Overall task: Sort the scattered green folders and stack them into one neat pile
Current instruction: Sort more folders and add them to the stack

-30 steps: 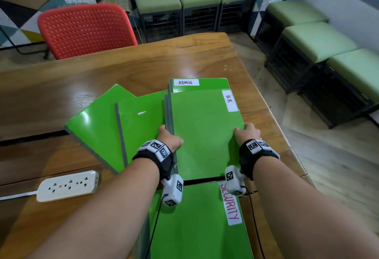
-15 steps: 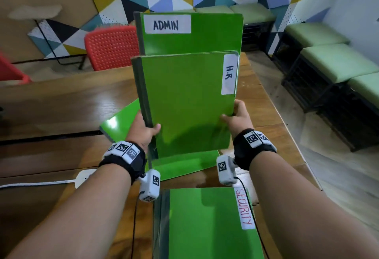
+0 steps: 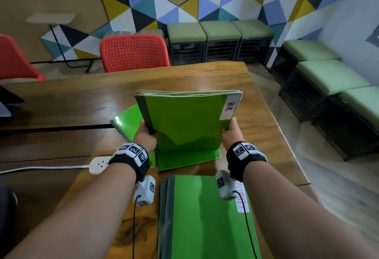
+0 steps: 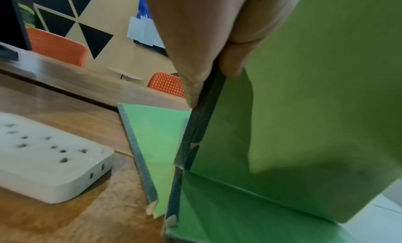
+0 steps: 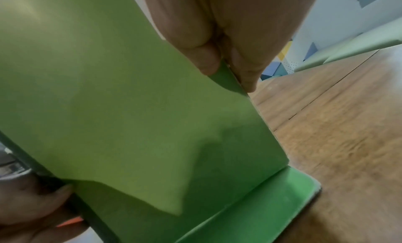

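Observation:
Both hands hold a bundle of green folders (image 3: 185, 119) upright, its lower edge resting on a flat green folder (image 3: 186, 161) on the wooden table (image 3: 71, 98). The front folder bears a white "H.R" label. My left hand (image 3: 144, 134) grips the bundle's dark spine edge (image 4: 204, 119), thumb in front. My right hand (image 3: 230, 132) pinches the opposite edge (image 5: 228, 78). Another green folder (image 3: 125, 120) lies flat behind my left hand. A stack of green folders (image 3: 205, 217) with a "SECURITY" label lies nearest me.
A white power strip (image 3: 99, 163) with its cord lies left of my left wrist. A red chair (image 3: 134, 52) stands behind the table, another at far left. Green cushioned stools (image 3: 219, 31) line the walls. The table's right edge runs beside my right arm.
The folders went from flat on the table to upright in both hands. The ADMIN folder that stuck up behind the H.R one has dropped level with it, and the bundle now stands lower.

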`<state>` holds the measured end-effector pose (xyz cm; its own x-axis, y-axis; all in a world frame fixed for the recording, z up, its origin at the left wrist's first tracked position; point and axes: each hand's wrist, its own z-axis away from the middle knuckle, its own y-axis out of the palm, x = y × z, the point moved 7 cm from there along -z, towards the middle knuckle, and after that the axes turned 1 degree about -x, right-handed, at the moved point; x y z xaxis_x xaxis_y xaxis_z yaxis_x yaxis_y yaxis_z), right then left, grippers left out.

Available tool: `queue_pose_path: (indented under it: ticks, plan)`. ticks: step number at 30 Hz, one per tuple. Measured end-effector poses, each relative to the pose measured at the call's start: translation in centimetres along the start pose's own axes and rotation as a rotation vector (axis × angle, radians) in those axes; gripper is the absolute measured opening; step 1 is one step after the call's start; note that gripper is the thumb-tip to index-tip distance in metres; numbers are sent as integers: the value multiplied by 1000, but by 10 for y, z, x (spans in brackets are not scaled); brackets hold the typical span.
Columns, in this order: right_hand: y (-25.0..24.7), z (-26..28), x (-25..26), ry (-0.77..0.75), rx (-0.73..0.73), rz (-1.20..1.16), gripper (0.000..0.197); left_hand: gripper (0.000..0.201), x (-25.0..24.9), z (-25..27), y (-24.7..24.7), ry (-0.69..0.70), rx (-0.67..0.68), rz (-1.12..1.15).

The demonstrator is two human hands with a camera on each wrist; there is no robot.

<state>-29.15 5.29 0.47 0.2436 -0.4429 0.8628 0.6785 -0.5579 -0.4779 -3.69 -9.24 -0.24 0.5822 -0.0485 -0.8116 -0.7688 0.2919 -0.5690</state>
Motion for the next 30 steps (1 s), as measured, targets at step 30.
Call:
queue_pose_path:
  ticks: [30]
  plan:
    - [-38,153,-181,459,444,677,31,65,90,238,38,-514,577,-532]
